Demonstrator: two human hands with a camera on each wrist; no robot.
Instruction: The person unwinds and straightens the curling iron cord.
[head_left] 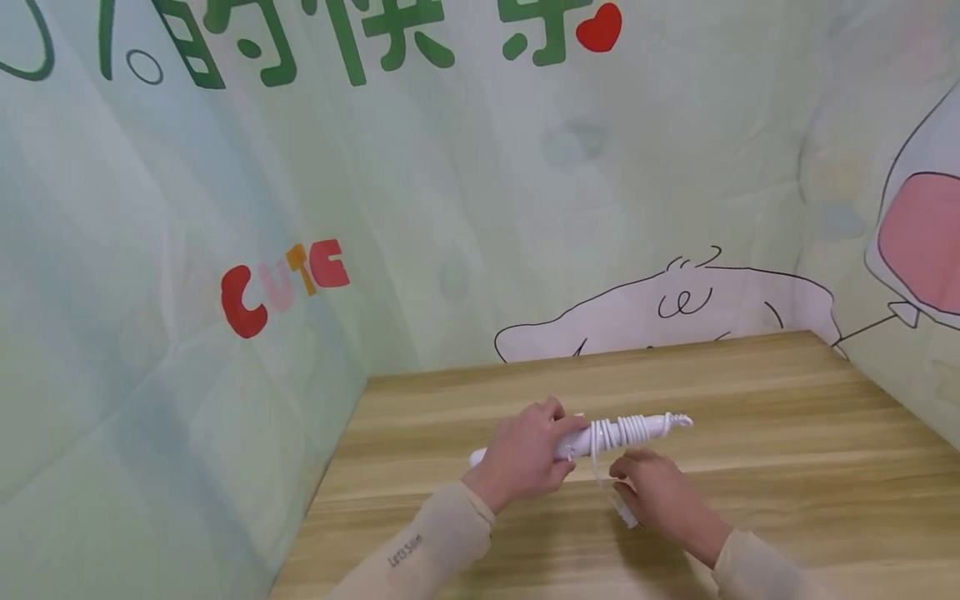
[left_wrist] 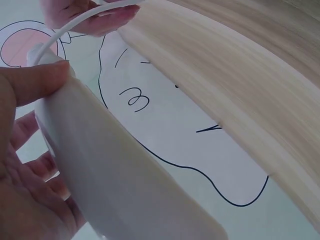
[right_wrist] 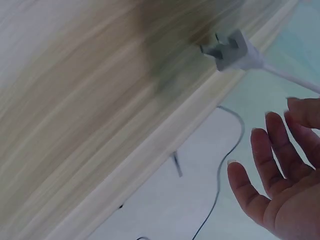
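A long white appliance that looks like a hair straightener [head_left: 577, 443] is held above the wooden table in my left hand [head_left: 525, 450]. In the left wrist view, the thumb lies over the smooth white body [left_wrist: 115, 165] and the other fingers are behind it. White cord [head_left: 626, 431] is wound in several turns round its right end. From there a loose length hangs to a white plug [right_wrist: 235, 52], whose prongs show in the right wrist view. My right hand [head_left: 663, 496] is beside the hanging cord, fingers loosely bent and apart, with nothing held between them.
The wood-grain table [head_left: 750, 383] extends below both hands, its back edge against a printed cloth backdrop [head_left: 465, 200]. Cloth also closes off the left and right sides. The backdrop carries cartoon drawings and coloured lettering.
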